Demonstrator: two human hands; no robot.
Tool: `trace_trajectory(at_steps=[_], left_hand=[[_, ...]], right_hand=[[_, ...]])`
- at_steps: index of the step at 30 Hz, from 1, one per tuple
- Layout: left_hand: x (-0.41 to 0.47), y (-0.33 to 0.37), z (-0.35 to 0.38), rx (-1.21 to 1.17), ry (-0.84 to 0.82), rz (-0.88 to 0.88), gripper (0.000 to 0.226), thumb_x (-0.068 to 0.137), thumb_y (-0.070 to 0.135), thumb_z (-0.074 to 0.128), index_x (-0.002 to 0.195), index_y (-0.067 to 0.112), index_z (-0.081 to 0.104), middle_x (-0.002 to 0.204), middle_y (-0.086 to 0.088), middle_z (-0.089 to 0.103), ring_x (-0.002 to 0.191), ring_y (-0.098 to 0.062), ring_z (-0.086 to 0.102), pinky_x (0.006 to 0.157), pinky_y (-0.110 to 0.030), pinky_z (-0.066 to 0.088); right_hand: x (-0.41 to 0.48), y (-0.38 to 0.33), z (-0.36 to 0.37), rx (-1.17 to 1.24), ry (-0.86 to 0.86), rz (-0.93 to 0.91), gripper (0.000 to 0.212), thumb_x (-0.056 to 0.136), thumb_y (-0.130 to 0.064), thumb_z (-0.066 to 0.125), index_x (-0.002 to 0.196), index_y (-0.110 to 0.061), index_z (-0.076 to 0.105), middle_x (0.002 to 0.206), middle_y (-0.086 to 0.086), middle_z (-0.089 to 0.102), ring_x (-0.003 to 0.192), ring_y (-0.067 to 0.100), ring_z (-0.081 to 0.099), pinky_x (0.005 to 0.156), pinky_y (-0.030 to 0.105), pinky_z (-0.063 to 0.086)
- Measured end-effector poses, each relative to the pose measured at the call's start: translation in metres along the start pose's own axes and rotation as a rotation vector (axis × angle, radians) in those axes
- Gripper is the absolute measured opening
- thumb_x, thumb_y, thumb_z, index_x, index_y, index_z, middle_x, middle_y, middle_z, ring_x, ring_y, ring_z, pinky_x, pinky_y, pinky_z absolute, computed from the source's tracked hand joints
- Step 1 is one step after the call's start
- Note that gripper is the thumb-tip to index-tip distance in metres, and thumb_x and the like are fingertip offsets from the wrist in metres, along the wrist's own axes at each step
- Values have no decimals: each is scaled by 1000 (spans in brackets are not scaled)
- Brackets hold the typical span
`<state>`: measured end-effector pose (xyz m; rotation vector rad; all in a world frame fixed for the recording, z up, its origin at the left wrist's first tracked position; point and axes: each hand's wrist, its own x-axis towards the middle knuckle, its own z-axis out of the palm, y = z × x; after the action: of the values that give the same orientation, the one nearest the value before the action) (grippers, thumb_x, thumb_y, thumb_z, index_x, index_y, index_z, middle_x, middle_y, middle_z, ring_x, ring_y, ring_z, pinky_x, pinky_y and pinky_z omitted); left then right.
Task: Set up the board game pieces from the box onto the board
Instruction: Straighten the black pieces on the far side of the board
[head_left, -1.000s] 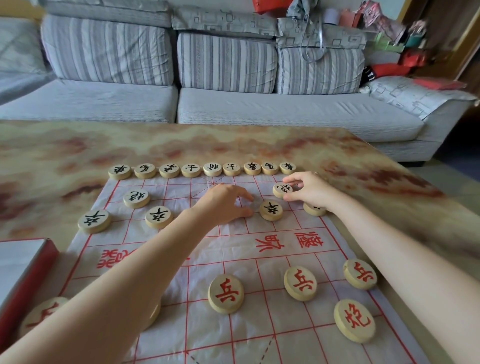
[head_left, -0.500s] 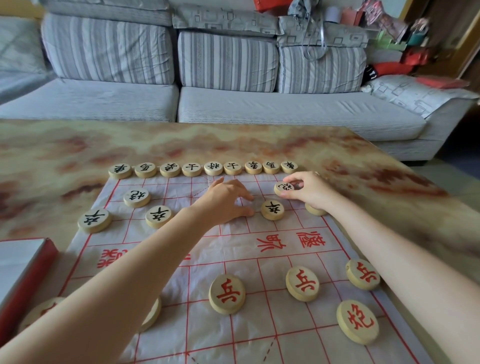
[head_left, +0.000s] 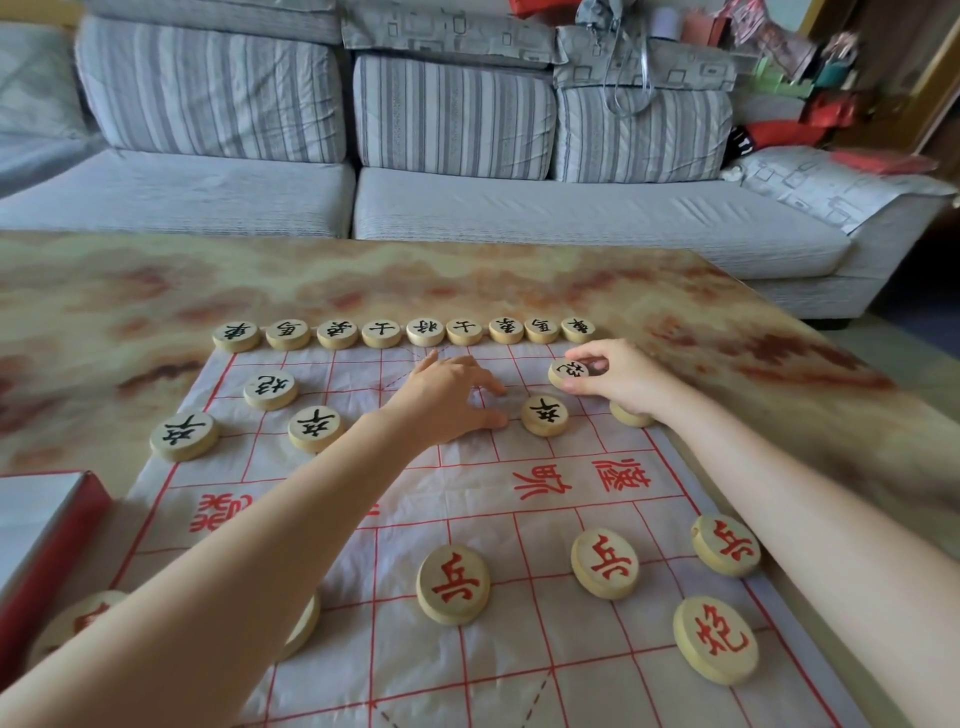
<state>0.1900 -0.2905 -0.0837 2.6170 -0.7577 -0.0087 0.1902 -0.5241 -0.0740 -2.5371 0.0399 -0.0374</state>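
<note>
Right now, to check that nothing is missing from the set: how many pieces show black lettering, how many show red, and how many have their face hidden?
Black-lettered pieces: 14
Red-lettered pieces: 5
Pieces with face hidden by an arm: 2
Total: 21

Round wooden pieces (head_left: 544, 415) lie flat on the red-lined board (head_left: 519, 691): black-lettered across its far half, red-lettered across its near half. A red box (head_left: 57, 551) sits beside its left edge.

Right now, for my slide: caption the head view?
Right hand pinches black-lettered piece on paper board; left hand touches board.
</note>
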Motion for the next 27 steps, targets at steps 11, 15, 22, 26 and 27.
trace_trajectory(at_steps=[11,15,22,26,27], left_hand=[[-4,3,0,-43,-1,-2,42,80,41,65,119,26,59,125,0,53,112,-21,49,95,-34,41],[-4,2,0,-44,-10,-2,43,80,41,64,120,26,58,124,0,52,110,-20,49,93,-33,42],[-4,1,1,-36,-10,-7,43,80,43,64,119,27,58,123,1,52,107,-19,49,91,-32,42],[-4,1,0,-40,-16,-13,43,79,43,64,119,28,58,123,2,52,107,-19,49,90,-34,43],[-4,2,0,-37,-19,-14,43,80,43,64,119,28,58,124,2,52,108,-19,49,90,-34,44]], right_hand=[[-14,-7,-1,-70,90,-6,48,69,-46,76,112,-27,64,108,2,59,119,22,47,106,39,35],[-20,-10,-1,-116,127,-18,49,67,-50,76,110,-28,65,85,-14,42,117,23,42,105,36,32],[-22,-11,0,-130,127,-44,48,67,-51,75,108,-28,65,78,-20,36,117,20,43,102,35,29],[-23,-11,-1,-129,122,-54,47,69,-50,75,107,-26,65,76,-24,37,115,19,47,104,40,30],[-23,-11,-1,-122,118,-51,47,69,-50,75,108,-25,65,77,-24,38,115,20,48,105,40,30]])
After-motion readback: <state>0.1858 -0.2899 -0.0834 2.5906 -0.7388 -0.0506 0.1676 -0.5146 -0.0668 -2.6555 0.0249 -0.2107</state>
